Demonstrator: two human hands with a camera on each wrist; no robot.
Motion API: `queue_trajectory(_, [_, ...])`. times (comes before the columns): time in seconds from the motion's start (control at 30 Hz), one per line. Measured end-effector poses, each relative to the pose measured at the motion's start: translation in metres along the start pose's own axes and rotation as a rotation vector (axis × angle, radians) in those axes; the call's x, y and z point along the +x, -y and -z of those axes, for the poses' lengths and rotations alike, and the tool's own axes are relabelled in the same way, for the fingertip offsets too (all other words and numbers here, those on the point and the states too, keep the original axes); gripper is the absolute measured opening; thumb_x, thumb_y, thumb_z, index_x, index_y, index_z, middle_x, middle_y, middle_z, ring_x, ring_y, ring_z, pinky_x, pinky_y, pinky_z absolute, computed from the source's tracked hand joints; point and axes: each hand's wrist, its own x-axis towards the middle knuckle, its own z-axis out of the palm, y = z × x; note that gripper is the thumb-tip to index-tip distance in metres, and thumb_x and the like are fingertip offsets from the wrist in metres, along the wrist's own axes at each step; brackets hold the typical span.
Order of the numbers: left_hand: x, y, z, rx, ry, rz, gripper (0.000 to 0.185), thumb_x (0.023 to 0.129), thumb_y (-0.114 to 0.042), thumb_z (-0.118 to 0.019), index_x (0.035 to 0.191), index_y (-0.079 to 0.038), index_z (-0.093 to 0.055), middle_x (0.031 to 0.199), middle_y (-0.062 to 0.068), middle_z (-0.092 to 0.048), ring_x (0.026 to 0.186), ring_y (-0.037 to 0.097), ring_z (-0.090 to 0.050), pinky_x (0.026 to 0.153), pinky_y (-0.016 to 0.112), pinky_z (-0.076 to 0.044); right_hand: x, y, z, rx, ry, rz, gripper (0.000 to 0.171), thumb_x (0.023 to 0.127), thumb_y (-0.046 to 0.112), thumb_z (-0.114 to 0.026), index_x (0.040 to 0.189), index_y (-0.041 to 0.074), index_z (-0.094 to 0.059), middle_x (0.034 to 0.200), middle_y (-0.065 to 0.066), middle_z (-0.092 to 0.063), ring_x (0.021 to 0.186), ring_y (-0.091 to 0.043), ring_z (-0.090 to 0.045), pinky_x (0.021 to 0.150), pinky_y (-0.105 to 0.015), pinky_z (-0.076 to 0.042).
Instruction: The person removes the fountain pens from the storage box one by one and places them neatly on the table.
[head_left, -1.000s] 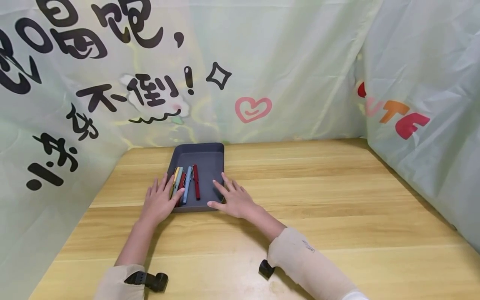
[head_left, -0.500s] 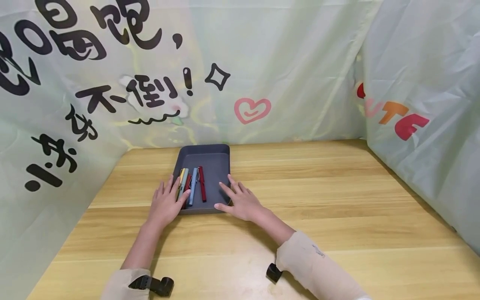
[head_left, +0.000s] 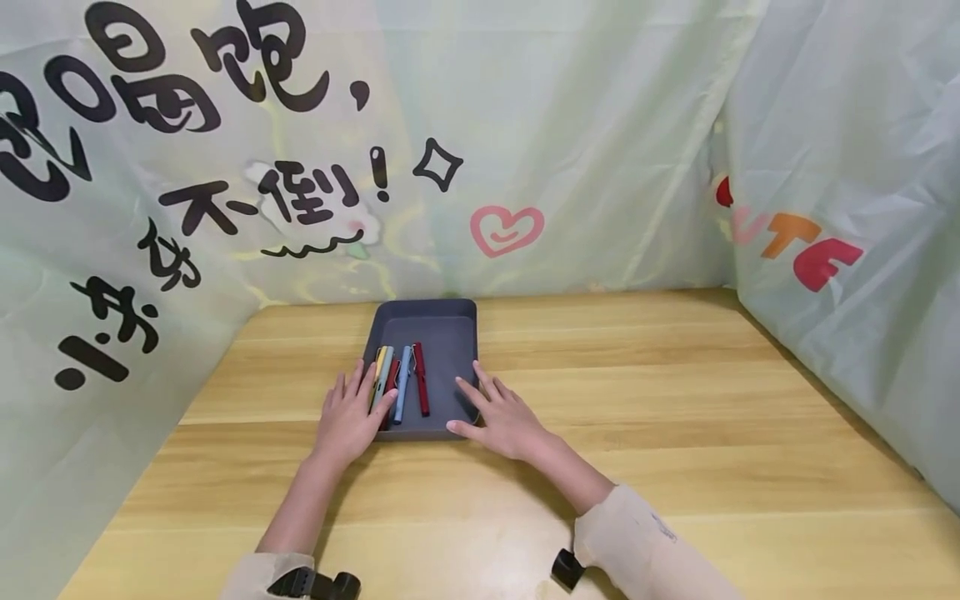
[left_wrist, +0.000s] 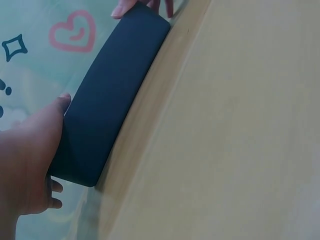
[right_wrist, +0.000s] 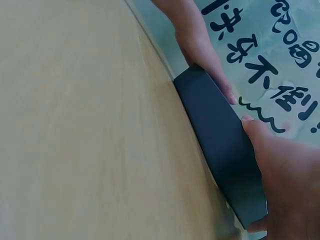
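A dark grey rectangular tray [head_left: 456, 346] lies on the table with several capped pens at its left side. Among them are a yellow pen [head_left: 380, 360], a light blue pen [head_left: 402, 387] and a red pen [head_left: 421, 381]. My left hand [head_left: 348, 427] holds the tray's near left corner, thumb over the rim and the other fingers along the outer wall; it partly covers some pens. At the near right side, my right hand [head_left: 512, 423] grips the rim, thumb and index finger over it. Both wrist views show the tray's front wall [left_wrist: 107, 95] between the hands.
The wooden table [head_left: 660, 400] extends to the right and in front of the tray. A printed cloth [head_left: 600, 167] hangs behind the table and along both sides. Black wrist cameras sit by the left sleeve [head_left: 255, 575] and the right sleeve [head_left: 637, 542].
The tray, with its pens, has slid to the right across the table, both hands moving along with it. The pens keep about the same places inside. The head view has tilted slightly.
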Motion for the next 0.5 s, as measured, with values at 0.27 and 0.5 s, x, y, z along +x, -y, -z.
queue_trajectory(0.27, [-0.001, -0.012, -0.006, -0.001, 0.003, 0.010, 0.073, 0.094, -0.057, -0.029, 0.147, -0.009, -0.020, 0.151, 0.017, -0.010, 0.132, 0.047, -0.008, 0.105, 0.056, -0.008, -0.011, -0.008, 0.003, 0.007, -0.021, -0.002, 0.076, 0.087, 0.066, -0.037, 0.148, 0.023, -0.021, 0.153, -0.004, 0.003, 0.134, -0.038, -0.015, 0.103, -0.055, -0.018])
queue_trajectory(0.5, [-0.003, -0.019, -0.012, -0.008, -0.036, -0.007, 0.071, 0.094, -0.056, -0.030, 0.147, -0.009, -0.021, 0.151, 0.016, -0.012, 0.131, 0.047, -0.011, 0.104, 0.056, -0.009, -0.016, -0.016, 0.005, 0.013, -0.022, 0.005, 0.077, 0.086, 0.066, -0.037, 0.148, 0.023, -0.022, 0.153, -0.004, 0.002, 0.134, -0.038, -0.014, 0.103, -0.056, -0.018])
